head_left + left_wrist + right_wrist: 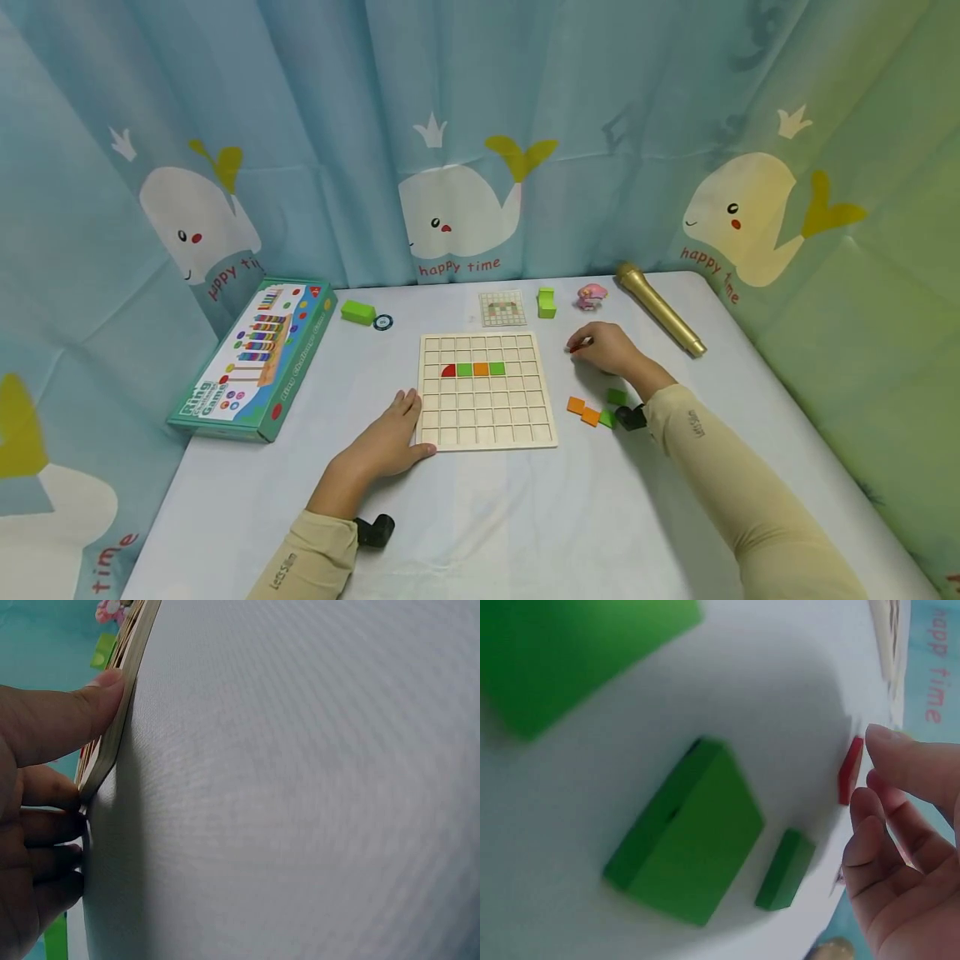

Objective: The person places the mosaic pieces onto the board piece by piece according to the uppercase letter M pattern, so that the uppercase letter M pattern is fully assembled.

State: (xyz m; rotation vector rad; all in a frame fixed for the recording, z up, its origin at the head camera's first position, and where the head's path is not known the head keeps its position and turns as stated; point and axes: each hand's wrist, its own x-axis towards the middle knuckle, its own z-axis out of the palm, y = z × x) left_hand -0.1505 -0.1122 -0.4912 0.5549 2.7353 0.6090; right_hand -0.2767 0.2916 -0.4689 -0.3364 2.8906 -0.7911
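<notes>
A wooden grid board [487, 421] lies in the middle of the table, with a red quarter-round, a green, an orange and a green tile [472, 369] in one row. My left hand [408, 421] rests flat at the board's lower left corner. Its thumb [90, 712] presses the board's edge [124, 712]. My right hand [581, 343] is to the right of the board and pinches a small red tile [850, 771] at its fingertips [877, 739]. Loose orange tiles [582, 410] and green tiles [690, 832] lie near my right wrist.
A ring-game box [255, 358] lies at the left. Along the back are a green block [358, 312], a small round disc [383, 322], a pattern card [502, 307], another green block [547, 302], a pink toy [591, 294] and a gold microphone [660, 308]. Whale-print curtains surround the table.
</notes>
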